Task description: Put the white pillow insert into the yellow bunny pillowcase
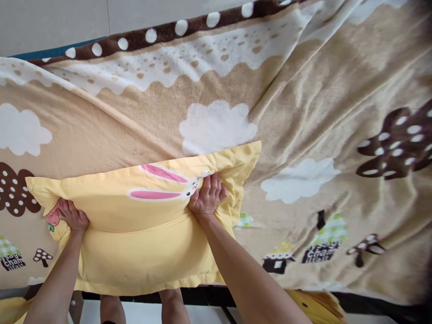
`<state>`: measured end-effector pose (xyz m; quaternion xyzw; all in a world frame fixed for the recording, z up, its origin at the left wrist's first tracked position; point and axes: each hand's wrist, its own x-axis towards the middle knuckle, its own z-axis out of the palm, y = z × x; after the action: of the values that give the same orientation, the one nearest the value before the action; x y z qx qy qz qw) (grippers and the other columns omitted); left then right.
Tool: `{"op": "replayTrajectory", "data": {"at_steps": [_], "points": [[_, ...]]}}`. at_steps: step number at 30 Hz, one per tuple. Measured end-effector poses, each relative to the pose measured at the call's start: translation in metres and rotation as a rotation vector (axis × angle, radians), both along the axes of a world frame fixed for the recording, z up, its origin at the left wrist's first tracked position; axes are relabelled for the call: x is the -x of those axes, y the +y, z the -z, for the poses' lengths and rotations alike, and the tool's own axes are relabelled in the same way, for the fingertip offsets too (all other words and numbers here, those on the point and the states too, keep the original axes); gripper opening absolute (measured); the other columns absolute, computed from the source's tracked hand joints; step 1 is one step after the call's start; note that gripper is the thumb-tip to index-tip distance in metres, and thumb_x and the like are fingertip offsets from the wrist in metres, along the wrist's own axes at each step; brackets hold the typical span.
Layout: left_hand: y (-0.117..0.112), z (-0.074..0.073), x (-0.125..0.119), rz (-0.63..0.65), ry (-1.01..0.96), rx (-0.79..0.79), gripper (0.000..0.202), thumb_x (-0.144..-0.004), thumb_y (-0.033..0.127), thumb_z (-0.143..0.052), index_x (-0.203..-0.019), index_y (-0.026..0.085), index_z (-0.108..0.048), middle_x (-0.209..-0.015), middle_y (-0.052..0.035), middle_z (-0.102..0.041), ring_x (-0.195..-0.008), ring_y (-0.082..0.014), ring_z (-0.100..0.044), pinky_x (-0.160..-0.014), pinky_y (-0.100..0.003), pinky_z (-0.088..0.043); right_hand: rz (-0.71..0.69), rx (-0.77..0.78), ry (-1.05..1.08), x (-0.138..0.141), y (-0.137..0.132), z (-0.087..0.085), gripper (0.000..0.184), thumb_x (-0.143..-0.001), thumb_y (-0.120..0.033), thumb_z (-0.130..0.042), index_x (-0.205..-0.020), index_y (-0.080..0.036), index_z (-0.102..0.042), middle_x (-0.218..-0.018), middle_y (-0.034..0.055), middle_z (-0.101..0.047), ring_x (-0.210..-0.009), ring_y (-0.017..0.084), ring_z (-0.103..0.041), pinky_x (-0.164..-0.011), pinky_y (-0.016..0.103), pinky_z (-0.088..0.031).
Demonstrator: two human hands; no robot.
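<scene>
A yellow pillow (135, 252) with a ruffled border lies on a beige blanket (118, 148). A white rabbit with pink ears and a red strawberry are printed on its cover. My left hand (74, 217) grips the pillow's left end by the strawberry, its fingers bent into the fabric. Over the rabbit's face, toward the right end, my right hand (207, 195) presses down and clutches the pillow with curled fingers. A crease runs across the pillow between both hands. The fingertips are partly sunk in the cloth.
Blanket folds run diagonally on the right, among printed clouds and mushrooms. A brown polka-dot border (182, 28) edges the far side, with grey floor tiles (54, 22) beyond. Two legs (173, 306) stand at the near edge. Yellow cloth (317, 306) hangs at the lower right.
</scene>
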<state>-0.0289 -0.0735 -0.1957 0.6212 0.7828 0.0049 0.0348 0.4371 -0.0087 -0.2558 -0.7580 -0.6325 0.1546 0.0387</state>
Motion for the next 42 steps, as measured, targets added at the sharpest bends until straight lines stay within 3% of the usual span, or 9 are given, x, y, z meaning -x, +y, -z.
{"op": "replayTrajectory", "data": {"at_steps": [9,19,24,26,29,34,37,40,42], "points": [[0.022,-0.010,-0.008,-0.065,-0.031,-0.041,0.073,-0.093,0.047,-0.019,-0.150,0.002,-0.031,-0.155,-0.0276,-0.032,-0.152,-0.0294,-0.019,-0.120,-0.054,-0.005,-0.010,-0.076,-0.028,0.003,0.013,-0.004,0.074,-0.085,-0.039,-0.031,-0.152,-0.007,-0.033,-0.152,0.0219,-0.040,-0.143,0.037,-0.034,-0.111,0.054,-0.023],[0.037,-0.028,-0.019,0.018,-0.080,-0.213,0.063,-0.100,0.036,-0.020,-0.154,0.005,-0.029,-0.160,-0.0201,-0.029,-0.151,-0.0230,-0.021,-0.124,-0.044,-0.011,0.021,-0.169,0.158,0.003,0.022,-0.018,0.062,-0.099,-0.039,-0.018,-0.156,-0.014,-0.027,-0.161,0.0118,-0.030,-0.149,0.028,-0.025,-0.116,0.051,-0.021],[0.042,-0.061,-0.008,0.037,-0.194,-0.146,0.064,-0.101,0.037,-0.023,-0.148,-0.002,-0.038,-0.155,-0.0227,-0.038,-0.148,-0.0241,-0.031,-0.123,-0.040,-0.023,-0.052,-0.078,0.269,-0.021,-0.010,-0.047,0.060,-0.102,-0.038,-0.015,-0.155,-0.015,-0.029,-0.160,0.0103,-0.034,-0.148,0.022,-0.030,-0.116,0.047,-0.025],[0.021,-0.079,-0.011,0.061,-0.265,-0.147,0.064,-0.101,0.042,-0.026,-0.149,0.000,-0.039,-0.154,-0.0211,-0.040,-0.147,-0.0231,-0.033,-0.122,-0.037,-0.026,-0.056,-0.033,0.279,-0.036,-0.051,-0.057,0.060,-0.102,-0.041,-0.017,-0.154,-0.014,-0.033,-0.159,0.0109,-0.036,-0.147,0.022,-0.031,-0.116,0.045,-0.026],[-0.054,-0.095,-0.022,0.017,-0.228,-0.168,0.062,-0.103,0.045,-0.025,-0.151,0.010,-0.039,-0.157,-0.0179,-0.037,-0.147,-0.0231,-0.033,-0.121,-0.038,-0.027,0.000,0.032,0.236,-0.054,-0.139,-0.066,0.064,-0.100,-0.046,-0.021,-0.152,-0.013,-0.037,-0.157,0.0125,-0.039,-0.147,0.023,-0.032,-0.116,0.047,-0.025],[-0.205,-0.097,-0.011,-0.413,-0.031,0.185,0.067,-0.099,0.044,-0.027,-0.152,0.004,-0.036,-0.154,-0.0290,-0.034,-0.146,-0.0385,-0.032,-0.110,-0.063,-0.034,0.062,0.063,0.179,-0.066,-0.259,-0.073,0.064,-0.094,-0.049,-0.026,-0.155,-0.031,-0.030,-0.152,0.0074,-0.047,-0.138,0.026,-0.045,-0.110,0.054,-0.029],[-0.237,-0.099,0.015,-0.470,-0.094,0.249,0.064,-0.092,0.041,-0.042,-0.147,0.009,-0.046,-0.150,-0.0263,-0.043,-0.138,-0.0428,-0.044,-0.103,-0.066,-0.041,0.136,-0.026,0.071,-0.058,-0.269,-0.080,0.064,-0.095,-0.043,-0.027,-0.157,-0.032,-0.026,-0.154,0.0109,-0.043,-0.132,0.033,-0.050,-0.105,0.058,-0.029],[-0.229,-0.104,0.027,-0.529,-0.149,0.211,0.059,-0.089,0.035,-0.046,-0.144,0.012,-0.050,-0.144,-0.0233,-0.052,-0.130,-0.0390,-0.053,-0.099,-0.059,-0.049,0.195,-0.155,-0.015,-0.029,-0.248,-0.092,0.066,-0.096,-0.034,-0.029,-0.160,-0.020,-0.020,-0.159,0.0184,-0.032,-0.135,0.036,-0.046,-0.103,0.058,-0.031],[-0.222,-0.104,0.019,-0.570,-0.133,0.114,0.064,-0.089,0.033,-0.045,-0.148,0.009,-0.042,-0.147,-0.0259,-0.048,-0.134,-0.0401,-0.049,-0.101,-0.062,-0.046,0.046,-0.152,0.033,-0.007,-0.236,-0.098,0.065,-0.095,-0.027,-0.033,-0.159,-0.019,-0.022,-0.157,0.0162,-0.037,-0.137,0.031,-0.046,-0.106,0.052,-0.032]]}}
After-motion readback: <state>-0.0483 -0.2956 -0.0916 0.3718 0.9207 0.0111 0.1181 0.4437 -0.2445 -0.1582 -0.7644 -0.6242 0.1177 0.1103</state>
